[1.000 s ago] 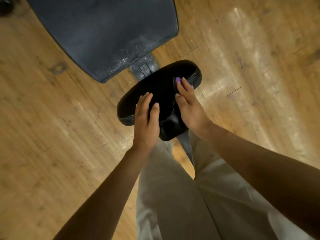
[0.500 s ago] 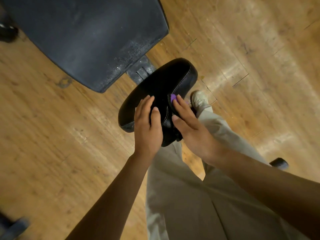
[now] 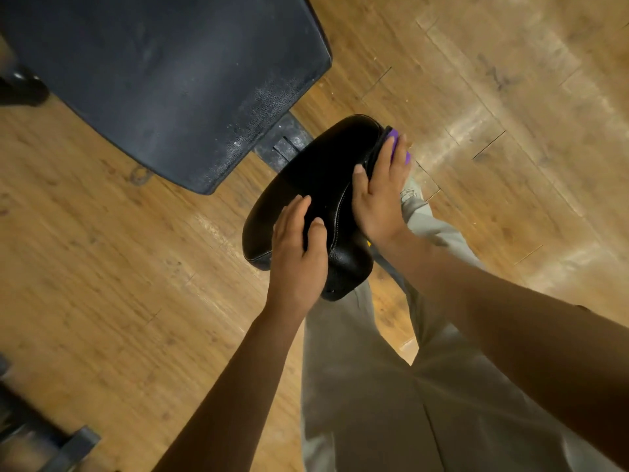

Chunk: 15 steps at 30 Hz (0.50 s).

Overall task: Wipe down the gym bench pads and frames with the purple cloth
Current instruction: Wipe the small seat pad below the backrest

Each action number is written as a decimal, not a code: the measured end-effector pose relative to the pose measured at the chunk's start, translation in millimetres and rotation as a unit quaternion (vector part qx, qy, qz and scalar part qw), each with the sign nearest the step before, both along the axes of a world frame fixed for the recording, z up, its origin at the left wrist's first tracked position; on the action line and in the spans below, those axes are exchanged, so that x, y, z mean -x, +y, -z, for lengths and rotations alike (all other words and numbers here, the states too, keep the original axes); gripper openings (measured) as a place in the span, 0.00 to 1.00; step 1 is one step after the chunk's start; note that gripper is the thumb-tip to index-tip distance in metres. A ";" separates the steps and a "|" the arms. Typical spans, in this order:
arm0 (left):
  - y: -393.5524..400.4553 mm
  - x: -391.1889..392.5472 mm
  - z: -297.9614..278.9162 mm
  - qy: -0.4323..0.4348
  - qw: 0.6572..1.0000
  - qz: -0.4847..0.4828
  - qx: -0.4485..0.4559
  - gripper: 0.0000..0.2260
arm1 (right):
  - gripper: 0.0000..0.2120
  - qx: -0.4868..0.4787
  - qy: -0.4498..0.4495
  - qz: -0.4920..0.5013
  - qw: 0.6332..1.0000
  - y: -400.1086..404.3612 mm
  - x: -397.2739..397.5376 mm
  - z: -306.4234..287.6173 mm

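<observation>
A small black seat pad with white stitching sits at the frame's centre, below the large dark back pad. Between them shows a grey metal frame bracket. My left hand rests flat on the near end of the seat pad, fingers straight. My right hand presses the purple cloth against the pad's right side edge with straight fingers; only a small part of the cloth peeks out past the fingertips.
Wooden plank floor lies all around the bench. My legs in light trousers straddle the near end, with a shoe beside the pad. Dark equipment parts sit at the bottom left, and another dark equipment part at the upper left.
My right hand slid with the cloth from the near part of the seat pad's right edge forward to its far right corner. My left hand stayed on the pad.
</observation>
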<state>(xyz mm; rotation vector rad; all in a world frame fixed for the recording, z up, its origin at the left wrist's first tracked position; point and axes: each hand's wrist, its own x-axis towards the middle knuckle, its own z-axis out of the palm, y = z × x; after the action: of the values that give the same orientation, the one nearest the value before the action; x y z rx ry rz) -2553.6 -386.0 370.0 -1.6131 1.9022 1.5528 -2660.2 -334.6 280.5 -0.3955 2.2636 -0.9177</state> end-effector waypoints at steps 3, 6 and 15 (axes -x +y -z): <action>-0.6 4.5 -2.0 -0.012 1.000 -0.018 -0.009 0.19 | 0.29 0.063 -0.063 -0.060 0.994 18.3 -12.0 -17.6; -1.5 12.3 -3.9 -0.029 0.999 -0.040 -0.017 0.19 | 0.28 0.069 -0.024 -0.105 0.992 21.7 -2.8 -6.5; 6.0 28.7 4.0 -0.088 0.990 -0.086 0.068 0.16 | 0.20 -0.103 -0.054 -0.129 0.985 -49.0 102.6 38.0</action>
<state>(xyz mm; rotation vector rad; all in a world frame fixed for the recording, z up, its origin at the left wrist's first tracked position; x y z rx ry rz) -2582.4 -380.0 366.0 -1.9475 1.8539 1.3110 -2762.8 -383.7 242.6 -0.5179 2.1203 -0.5529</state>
